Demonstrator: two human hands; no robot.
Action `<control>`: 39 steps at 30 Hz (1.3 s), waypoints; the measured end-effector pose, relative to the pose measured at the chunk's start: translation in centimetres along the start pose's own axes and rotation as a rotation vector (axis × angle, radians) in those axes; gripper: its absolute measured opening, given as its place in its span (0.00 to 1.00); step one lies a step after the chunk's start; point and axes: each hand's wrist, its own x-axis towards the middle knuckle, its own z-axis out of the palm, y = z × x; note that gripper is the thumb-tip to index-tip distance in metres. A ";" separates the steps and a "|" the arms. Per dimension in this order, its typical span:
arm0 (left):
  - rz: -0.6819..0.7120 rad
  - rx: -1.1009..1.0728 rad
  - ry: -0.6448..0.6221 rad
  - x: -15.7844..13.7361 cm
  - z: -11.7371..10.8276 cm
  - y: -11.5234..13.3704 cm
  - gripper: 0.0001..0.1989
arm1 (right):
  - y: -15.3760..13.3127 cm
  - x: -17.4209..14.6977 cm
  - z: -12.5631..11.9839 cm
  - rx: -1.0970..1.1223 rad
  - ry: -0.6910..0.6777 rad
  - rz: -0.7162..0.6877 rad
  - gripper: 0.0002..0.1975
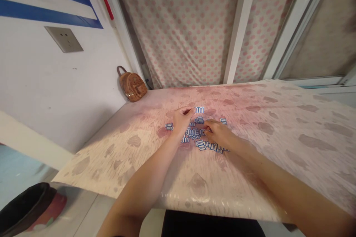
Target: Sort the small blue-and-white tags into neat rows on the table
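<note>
Cream-and-pink table [278,148] with a scatter of small pieces [194,132]

Widest of all, the table spreads across the centre and right of the frame. Behind it, top centre, hangs a dotted curtain [189,26]; a brown bag [133,86] leans by the wall, left of centre.

The step in hand looks like handling the pieces one by one; the next move seems to call for a light fingertip touch, as many overlap.

From the bottom edge, two bare forearms converge just right of centre. The left hand [181,119] is curled, thumb and forefinger in a narrow pinch on what appears to be one blue-edged piece [199,110], jutting rightward. The right hand [219,132] comes in from lower right, back upward, fingers bent down to the scatter; whether they grip anything, I cannot tell.

Smallest, the other pieces lie between and around both hands.
</note>
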 end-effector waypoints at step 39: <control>0.035 0.042 -0.278 -2.0 1.2 1.7 0.14 | -0.1 -0.1 -2.3 0.228 0.424 0.124 0.09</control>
